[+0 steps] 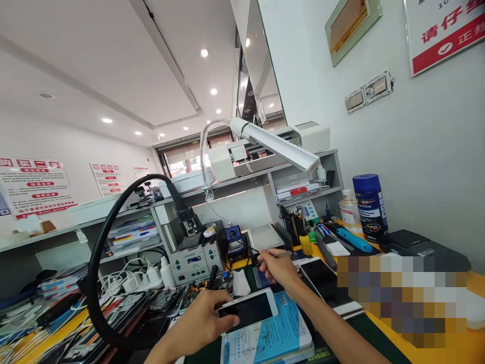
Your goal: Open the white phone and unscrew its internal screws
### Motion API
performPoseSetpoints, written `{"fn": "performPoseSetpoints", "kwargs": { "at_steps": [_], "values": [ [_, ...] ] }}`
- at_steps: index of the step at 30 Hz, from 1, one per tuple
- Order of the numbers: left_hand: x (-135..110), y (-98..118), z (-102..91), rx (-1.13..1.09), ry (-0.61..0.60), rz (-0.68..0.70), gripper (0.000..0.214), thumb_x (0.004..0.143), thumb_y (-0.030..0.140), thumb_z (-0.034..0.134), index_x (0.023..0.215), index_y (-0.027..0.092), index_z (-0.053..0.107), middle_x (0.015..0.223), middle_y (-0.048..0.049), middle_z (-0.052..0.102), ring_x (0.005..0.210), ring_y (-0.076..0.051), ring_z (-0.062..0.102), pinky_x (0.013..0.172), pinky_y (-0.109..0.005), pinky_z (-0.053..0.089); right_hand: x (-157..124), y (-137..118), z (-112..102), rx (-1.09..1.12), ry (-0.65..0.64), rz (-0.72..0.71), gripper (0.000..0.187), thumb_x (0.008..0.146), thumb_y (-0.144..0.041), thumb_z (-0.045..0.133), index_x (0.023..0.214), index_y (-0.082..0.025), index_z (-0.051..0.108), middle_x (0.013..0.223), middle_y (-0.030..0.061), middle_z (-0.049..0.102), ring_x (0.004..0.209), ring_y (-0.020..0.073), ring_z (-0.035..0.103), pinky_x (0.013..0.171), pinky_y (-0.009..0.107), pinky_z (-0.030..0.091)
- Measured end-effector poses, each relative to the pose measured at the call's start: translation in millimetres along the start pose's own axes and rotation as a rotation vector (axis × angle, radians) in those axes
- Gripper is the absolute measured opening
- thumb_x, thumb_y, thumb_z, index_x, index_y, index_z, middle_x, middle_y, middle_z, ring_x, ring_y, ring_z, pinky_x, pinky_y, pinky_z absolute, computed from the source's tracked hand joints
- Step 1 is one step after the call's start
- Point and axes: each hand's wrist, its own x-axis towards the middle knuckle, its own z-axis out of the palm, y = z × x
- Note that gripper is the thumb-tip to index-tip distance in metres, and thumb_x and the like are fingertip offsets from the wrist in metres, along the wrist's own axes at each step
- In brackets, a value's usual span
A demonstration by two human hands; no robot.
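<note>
My left hand (208,318) grips one end of a white smartphone (253,310), thumb across its dark screen and fingers behind. The phone is held tilted over a blue-and-white book (290,323). Beyond it, my right hand (278,267) is closed around a slim metallic tool (282,255); its exact kind is too small to make out. Below the right wrist lies a larger white device with a black screen (322,280). A white tissue (241,283) lies between the two hands, farther back.
A grey soldering or hot-air station (195,263) with a thick black hose (93,268) stands behind my left hand. A blue device (235,240), a yellow bottle (305,244) and a dark blue canister (370,207) line the back. A white lamp (280,146) hangs overhead. Phone parts (117,313) crowd the left.
</note>
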Motion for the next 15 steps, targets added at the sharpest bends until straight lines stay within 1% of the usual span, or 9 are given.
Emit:
{"fn": "performPoseSetpoints", "kwargs": {
  "at_steps": [3,5,6,8,10,11,12,13,15],
  "values": [
    [-8,-22,20.0,-0.140,0.094,-0.013,0.039,0.096,0.052,0.051,0.086,0.017,0.062,0.081,-0.0012,0.060,0.074,-0.018,0.055,0.067,-0.026,0.043,-1,0,0,0.020,-0.008,-0.025,0.030,0.102,-0.034,0.066,0.127,-0.017,0.064,0.123,0.0090,0.069,0.100,0.0235,0.071,0.084,0.043,0.062],
    [-8,-29,31.0,-0.180,0.117,0.009,0.046,0.098,0.058,0.048,0.088,0.016,0.064,0.084,-0.0034,0.062,0.078,-0.020,0.058,0.069,-0.028,0.045,-2,-1,0,0.029,-0.021,-0.047,0.027,0.102,-0.034,0.065,0.123,-0.017,0.066,0.117,0.0075,0.070,0.093,0.0209,0.072,0.079,0.039,0.062],
    [-7,-30,33.7,-0.185,0.126,0.028,0.048,0.098,0.059,0.049,0.086,0.016,0.065,0.083,-0.0039,0.063,0.078,-0.021,0.058,0.070,-0.028,0.045,-3,-2,0,0.033,-0.030,-0.060,0.024,0.102,-0.033,0.065,0.119,-0.016,0.067,0.110,0.0060,0.071,0.085,0.0184,0.071,0.073,0.035,0.062],
    [-4,-28,33.3,-0.170,0.127,0.082,0.045,0.097,0.056,0.056,0.082,0.016,0.071,0.081,-0.0041,0.066,0.079,-0.021,0.058,0.074,-0.031,0.043,-7,-5,0,0.049,-0.056,-0.096,0.017,0.101,-0.031,0.066,0.103,-0.015,0.068,0.089,0.0021,0.072,0.065,0.0127,0.066,0.056,0.025,0.056],
    [0,-25,28.8,-0.117,0.104,0.157,0.032,0.098,0.046,0.059,0.095,0.020,0.078,0.087,-0.0046,0.072,0.083,-0.022,0.059,0.080,-0.033,0.041,-14,-12,-1,0.079,-0.105,-0.140,0.016,0.095,-0.029,0.070,0.087,-0.016,0.064,0.072,-0.0004,0.071,0.050,0.0093,0.056,0.043,0.019,0.043],
    [1,-24,26.8,-0.075,0.102,0.195,0.028,0.098,0.041,0.059,0.103,0.022,0.080,0.091,-0.0051,0.074,0.085,-0.023,0.060,0.081,-0.034,0.041,-18,-16,-2,0.096,-0.141,-0.158,0.018,0.090,-0.029,0.072,0.081,-0.017,0.062,0.068,0.0000,0.072,0.048,0.0089,0.054,0.041,0.019,0.039],
    [2,-24,25.7,-0.044,0.107,0.225,0.027,0.097,0.037,0.060,0.110,0.024,0.079,0.094,-0.0056,0.076,0.086,-0.023,0.061,0.081,-0.034,0.042,-22,-20,-4,0.111,-0.185,-0.172,0.020,0.087,-0.031,0.074,0.078,-0.018,0.061,0.069,0.0008,0.073,0.048,0.0089,0.055,0.041,0.019,0.038],
    [4,-25,25.9,-0.025,0.121,0.254,0.027,0.096,0.034,0.060,0.112,0.024,0.079,0.093,-0.0062,0.076,0.086,-0.024,0.062,0.080,-0.035,0.042,-26,-24,-5,0.122,-0.229,-0.182,0.022,0.084,-0.034,0.076,0.077,-0.018,0.061,0.069,0.0016,0.074,0.048,0.0092,0.055,0.042,0.019,0.039],
    [6,-28,29.5,-0.039,0.170,0.304,0.026,0.093,0.031,0.063,0.110,0.022,0.080,0.090,-0.0069,0.076,0.085,-0.023,0.064,0.079,-0.035,0.043,-34,-29,-7,0.122,-0.307,-0.189,0.027,0.079,-0.039,0.080,0.074,-0.018,0.062,0.069,0.0021,0.074,0.050,0.0103,0.057,0.043,0.020,0.039]
  ]
}}
